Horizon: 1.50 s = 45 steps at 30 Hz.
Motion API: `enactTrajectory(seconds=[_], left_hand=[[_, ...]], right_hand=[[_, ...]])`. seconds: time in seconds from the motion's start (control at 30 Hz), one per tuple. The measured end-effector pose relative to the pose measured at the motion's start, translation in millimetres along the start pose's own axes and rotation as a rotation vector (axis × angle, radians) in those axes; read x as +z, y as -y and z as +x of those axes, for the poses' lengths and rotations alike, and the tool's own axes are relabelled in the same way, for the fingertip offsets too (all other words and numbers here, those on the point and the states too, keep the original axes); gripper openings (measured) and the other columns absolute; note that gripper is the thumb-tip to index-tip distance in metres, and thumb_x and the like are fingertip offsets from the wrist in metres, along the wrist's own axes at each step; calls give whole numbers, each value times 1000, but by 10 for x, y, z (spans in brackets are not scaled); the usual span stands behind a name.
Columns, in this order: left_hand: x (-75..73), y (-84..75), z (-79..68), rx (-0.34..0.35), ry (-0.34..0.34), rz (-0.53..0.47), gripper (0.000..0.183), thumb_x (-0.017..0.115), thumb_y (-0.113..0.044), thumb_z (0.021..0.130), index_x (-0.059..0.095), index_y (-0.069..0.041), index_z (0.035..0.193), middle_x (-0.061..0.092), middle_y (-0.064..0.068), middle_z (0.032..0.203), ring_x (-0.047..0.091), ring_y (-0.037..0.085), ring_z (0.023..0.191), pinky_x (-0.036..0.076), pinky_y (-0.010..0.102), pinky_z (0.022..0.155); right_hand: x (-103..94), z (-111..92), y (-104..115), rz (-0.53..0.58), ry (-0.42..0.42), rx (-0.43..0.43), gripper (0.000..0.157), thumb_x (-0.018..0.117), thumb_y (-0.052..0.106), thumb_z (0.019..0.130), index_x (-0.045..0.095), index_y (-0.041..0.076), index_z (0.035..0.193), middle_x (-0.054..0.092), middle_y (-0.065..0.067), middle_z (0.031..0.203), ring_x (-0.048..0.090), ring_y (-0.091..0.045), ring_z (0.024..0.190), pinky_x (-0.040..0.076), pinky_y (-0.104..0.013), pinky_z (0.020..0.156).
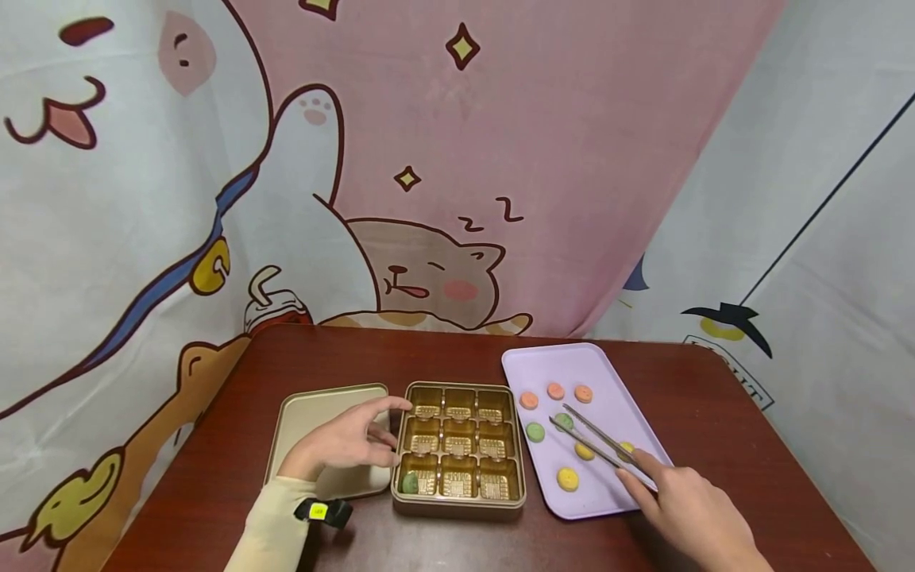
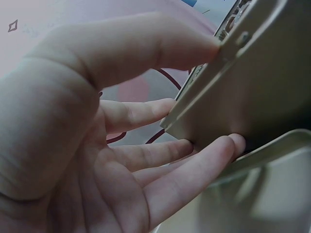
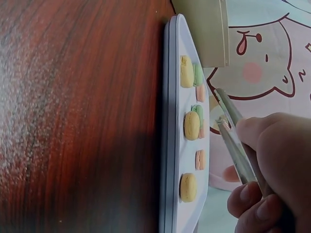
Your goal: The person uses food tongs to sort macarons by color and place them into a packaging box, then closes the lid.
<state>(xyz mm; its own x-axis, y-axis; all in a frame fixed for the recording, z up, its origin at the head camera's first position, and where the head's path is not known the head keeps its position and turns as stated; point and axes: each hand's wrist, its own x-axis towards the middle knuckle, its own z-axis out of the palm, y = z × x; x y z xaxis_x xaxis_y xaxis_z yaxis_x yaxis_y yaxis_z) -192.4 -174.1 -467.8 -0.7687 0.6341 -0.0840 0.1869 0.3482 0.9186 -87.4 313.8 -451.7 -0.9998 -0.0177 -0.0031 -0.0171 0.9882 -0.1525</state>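
My left hand (image 1: 350, 441) rests against the left side of a gold tin (image 1: 461, 502) with nine compartments. In the left wrist view its thumb (image 2: 189, 46) touches the rim, while the nearly straight fingers lie along the side wall. A green macaron (image 1: 410, 483) sits in the tin's near-left compartment. My right hand (image 1: 693, 504) grips metal tongs (image 1: 600, 434), their tips apart above a green macaron (image 1: 564, 421) on the lilac tray (image 1: 608, 492). Nothing is between the tips. Pink macarons (image 1: 555, 391), another green one (image 1: 534, 432) and yellow macarons (image 1: 568, 479) lie around it.
The tin's flat gold lid (image 1: 314, 417) lies to its left, partly under my left hand. Everything stands on a dark red-brown wooden table (image 1: 443, 548). A cartoon-printed cloth (image 1: 572, 159) hangs behind the far edge.
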Motion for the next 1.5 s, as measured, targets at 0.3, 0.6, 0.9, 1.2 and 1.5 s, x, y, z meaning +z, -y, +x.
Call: enactTrajectory(seconds=[0.3,0.6,0.9,1.2,1.5], left_hand=[[-4,-16,-6,-15,-4,6,81,84,-6,85,43,-4,154,36,22,163,70,31,110,61,32,83],[1,-7,-4,-4,-3,9,81,84,-6,85,43,-3,154,37,23,163,70,31,109,61,31,84],[5,-16,-10,-13,-6,-7,81,84,-5,85,44,-4,154,37,22,162,70,30,109,61,32,83],[3,-21,-7,-12,-7,0,80,84,-5,84,44,-4,154,37,22,162,70,30,108,61,32,82],[3,-14,-11,-7,-4,12,80,84,-6,85,44,-3,154,37,22,162,71,29,108,61,31,83]], right_hand=[[32,14,-17,-18,11,1,50,70,49,98,71,8,127,76,-16,95,65,-24,68,53,-54,53],[68,51,-29,-17,58,26,58,67,54,99,71,6,130,76,-19,102,64,-23,69,54,-53,54],[111,92,1,-21,72,40,58,69,54,98,72,4,129,76,-19,107,63,-23,72,58,-54,59],[106,105,8,-27,74,44,58,70,52,98,71,3,130,76,-19,108,59,-22,70,57,-49,57],[132,100,2,-22,83,64,58,70,51,98,71,1,130,76,-19,106,55,-21,68,52,-42,54]])
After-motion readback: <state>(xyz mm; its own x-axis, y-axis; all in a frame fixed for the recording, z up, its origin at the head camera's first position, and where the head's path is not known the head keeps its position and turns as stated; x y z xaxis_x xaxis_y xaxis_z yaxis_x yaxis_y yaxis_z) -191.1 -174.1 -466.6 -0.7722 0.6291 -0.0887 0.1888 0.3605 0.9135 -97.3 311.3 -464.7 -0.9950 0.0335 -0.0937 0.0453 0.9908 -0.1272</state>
